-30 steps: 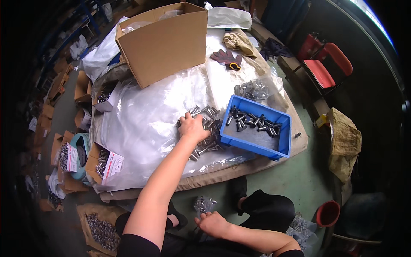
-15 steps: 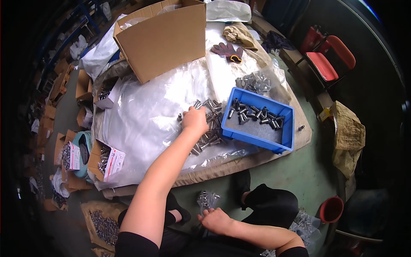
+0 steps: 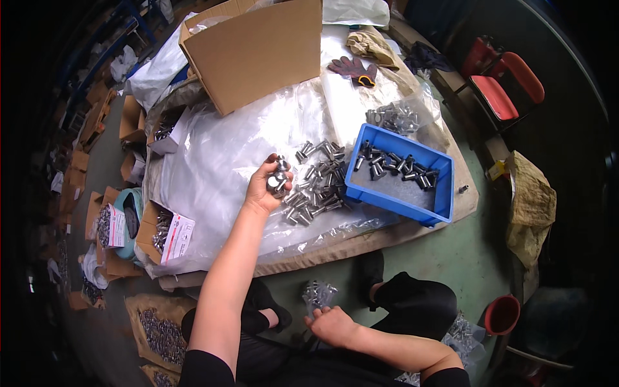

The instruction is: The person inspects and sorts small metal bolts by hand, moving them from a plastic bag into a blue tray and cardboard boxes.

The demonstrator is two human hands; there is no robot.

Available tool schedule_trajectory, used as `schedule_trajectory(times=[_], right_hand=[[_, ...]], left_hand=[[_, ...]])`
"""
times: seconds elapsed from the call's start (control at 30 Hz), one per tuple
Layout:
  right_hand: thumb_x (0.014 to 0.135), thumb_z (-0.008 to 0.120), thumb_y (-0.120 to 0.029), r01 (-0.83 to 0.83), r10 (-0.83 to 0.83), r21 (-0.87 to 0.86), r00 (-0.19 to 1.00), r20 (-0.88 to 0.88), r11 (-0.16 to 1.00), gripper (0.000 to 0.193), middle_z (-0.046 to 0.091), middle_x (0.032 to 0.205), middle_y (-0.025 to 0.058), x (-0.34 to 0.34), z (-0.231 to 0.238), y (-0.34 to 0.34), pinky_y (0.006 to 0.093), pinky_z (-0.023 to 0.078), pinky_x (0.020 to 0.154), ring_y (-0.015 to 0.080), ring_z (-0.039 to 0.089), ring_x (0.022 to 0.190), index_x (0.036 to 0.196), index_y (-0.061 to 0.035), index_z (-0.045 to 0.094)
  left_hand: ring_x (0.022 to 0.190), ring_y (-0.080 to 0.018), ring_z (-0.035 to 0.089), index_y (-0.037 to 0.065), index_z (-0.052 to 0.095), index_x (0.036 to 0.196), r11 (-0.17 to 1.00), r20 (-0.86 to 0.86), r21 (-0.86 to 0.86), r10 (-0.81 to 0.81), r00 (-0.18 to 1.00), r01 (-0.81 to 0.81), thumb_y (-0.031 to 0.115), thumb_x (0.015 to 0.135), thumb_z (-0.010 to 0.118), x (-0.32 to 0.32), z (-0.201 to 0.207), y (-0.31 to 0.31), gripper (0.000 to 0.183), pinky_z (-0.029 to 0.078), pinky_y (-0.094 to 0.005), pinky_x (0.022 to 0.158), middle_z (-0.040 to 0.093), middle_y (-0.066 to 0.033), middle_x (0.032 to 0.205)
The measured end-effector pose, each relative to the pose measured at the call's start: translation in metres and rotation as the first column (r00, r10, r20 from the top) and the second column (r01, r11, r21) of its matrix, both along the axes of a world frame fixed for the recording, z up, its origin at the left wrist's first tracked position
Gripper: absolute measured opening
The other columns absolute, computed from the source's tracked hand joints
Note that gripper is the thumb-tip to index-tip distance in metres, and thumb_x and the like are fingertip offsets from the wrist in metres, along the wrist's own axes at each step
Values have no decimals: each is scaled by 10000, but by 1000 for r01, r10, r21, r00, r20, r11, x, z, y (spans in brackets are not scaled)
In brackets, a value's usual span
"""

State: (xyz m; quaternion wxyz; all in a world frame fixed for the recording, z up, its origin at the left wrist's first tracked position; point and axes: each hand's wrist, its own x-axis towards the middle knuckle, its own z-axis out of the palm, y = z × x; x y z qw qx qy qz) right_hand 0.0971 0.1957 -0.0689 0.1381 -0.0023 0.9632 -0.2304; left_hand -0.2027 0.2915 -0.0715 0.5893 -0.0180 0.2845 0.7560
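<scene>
Metal bolts (image 3: 278,178) sit gripped in the left hand (image 3: 265,187), just left of the blue bin (image 3: 387,193) holding more bolts. Right hand (image 3: 329,322), below the bin, pinches a small bag of bolts (image 3: 317,293).

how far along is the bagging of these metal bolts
Done: one filled clear bag lies behind the blue plastic bin. In hand: the left hand lifts a few shiny metal bolts; the right hand holds a small clear bag. Left: a loose bolt pile and more in the bin.
</scene>
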Motion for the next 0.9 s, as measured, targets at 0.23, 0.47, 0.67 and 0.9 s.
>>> schedule_trajectory(times=[0.23, 0.47, 0.67, 0.9], right_hand=[[721, 492, -149, -13, 13, 22, 1000, 1, 1000, 209, 550, 759, 72, -3, -1, -2, 304, 462, 512, 198, 580, 674, 911, -84, 552], [723, 507, -151, 15, -15, 14, 999, -38, 1000, 174, 572, 740, 67, -2, -1, -1, 321, 448, 502, 201, 586, 663, 868, -73, 564], [712, 501, -153, -74, 73, 31, 997, 29, 997, 240, 555, 769, 78, -6, 2, -3, 314, 465, 528, 211, 581, 692, 939, -85, 544], [726, 496, -143, -7, 7, 2, 998, 64, 1000, 219, 579, 791, 114, -4, -11, 5, 355, 485, 558, 243, 601, 710, 929, -73, 543]], left_hand=[[773, -251, 526, 34, 578, 952, 920, 559, 264, 100, 823, -291, 63, 674, 524, -2, -16, 0, 284, 497, -340, 693, 525, -146, 892], [1037, -315, 475, 41, 529, 1035, 898, 495, 294, 152, 856, -329, 127, 729, 508, 12, -10, 4, 318, 292, -523, 970, 491, -178, 1123], [663, -214, 512, 82, 556, 931, 958, 544, 39, 219, 810, -285, 211, 798, 485, 4, -9, -8, 198, 442, -378, 664, 524, -126, 991], [599, -176, 491, 63, 501, 1017, 977, 376, 87, -212, 902, 193, 249, 825, 494, 47, 40, -76, 268, 412, -314, 526, 528, -113, 882]])
